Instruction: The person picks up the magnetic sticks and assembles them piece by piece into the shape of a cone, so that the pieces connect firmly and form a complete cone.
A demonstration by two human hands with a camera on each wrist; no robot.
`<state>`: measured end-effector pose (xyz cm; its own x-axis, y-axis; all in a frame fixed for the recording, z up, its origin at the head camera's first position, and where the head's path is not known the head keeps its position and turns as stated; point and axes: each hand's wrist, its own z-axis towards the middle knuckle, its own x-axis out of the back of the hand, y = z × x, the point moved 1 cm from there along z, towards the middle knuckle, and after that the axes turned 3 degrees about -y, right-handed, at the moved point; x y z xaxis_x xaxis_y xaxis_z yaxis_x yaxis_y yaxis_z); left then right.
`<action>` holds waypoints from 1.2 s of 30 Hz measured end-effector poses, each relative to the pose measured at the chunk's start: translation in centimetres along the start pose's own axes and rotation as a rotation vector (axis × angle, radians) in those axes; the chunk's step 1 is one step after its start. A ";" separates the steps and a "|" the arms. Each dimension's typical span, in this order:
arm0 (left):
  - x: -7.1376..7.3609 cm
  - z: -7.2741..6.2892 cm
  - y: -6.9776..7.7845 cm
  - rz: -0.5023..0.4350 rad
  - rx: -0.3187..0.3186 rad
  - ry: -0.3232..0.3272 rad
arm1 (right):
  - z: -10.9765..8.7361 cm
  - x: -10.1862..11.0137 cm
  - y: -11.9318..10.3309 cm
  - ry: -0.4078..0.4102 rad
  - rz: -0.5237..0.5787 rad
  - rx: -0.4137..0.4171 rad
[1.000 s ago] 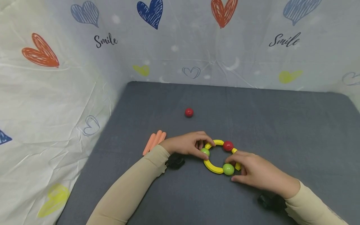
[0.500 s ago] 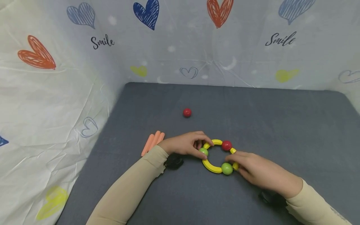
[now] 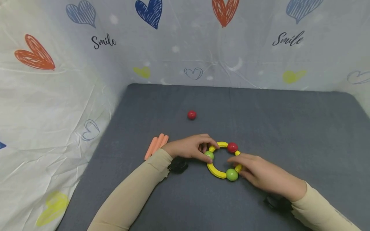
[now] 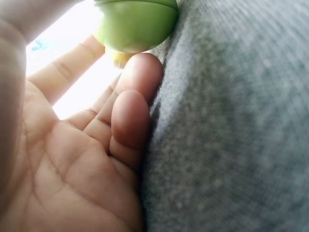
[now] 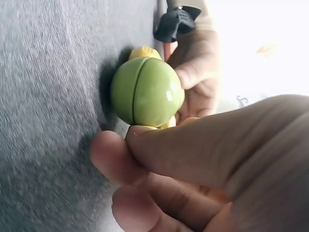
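Left hand (image 3: 194, 147): fingers curl round glossy green ball (image 3: 208, 155), left.
Right hand (image 3: 261, 171): pinches curved yellow piece (image 3: 238, 168), right.
Grey cloth (image 3: 289, 134): textured.

Red ball (image 3: 192, 115): resting beyond the grip, toward its left.
Orange rods (image 3: 157, 144): three, side by side, left of the grip.
Grey tabletop (image 3: 289, 128): beneath the grip.
White sheet (image 3: 251, 45): beyond the grip and along its left, printed with hearts and "Smile".
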<state>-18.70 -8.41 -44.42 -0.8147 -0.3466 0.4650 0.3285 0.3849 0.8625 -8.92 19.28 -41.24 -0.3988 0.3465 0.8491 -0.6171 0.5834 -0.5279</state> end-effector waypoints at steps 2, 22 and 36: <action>0.0 0.0 0.0 0.006 -0.001 0.001 | 0.1 -0.2 0.0 -0.001 0.018 0.005; 3.0 -2.7 2.7 0.240 0.156 0.192 | -0.2 -0.4 -0.4 -0.004 0.046 -0.002; 6.2 -7.7 2.3 0.495 0.495 0.332 | -0.1 -1.9 -2.0 0.010 0.112 0.062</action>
<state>-19.26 -16.24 -37.99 -0.4173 -0.2426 0.8758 0.3018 0.8720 0.3854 -6.86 17.56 -41.76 -0.4606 0.4147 0.7848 -0.6100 0.4943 -0.6193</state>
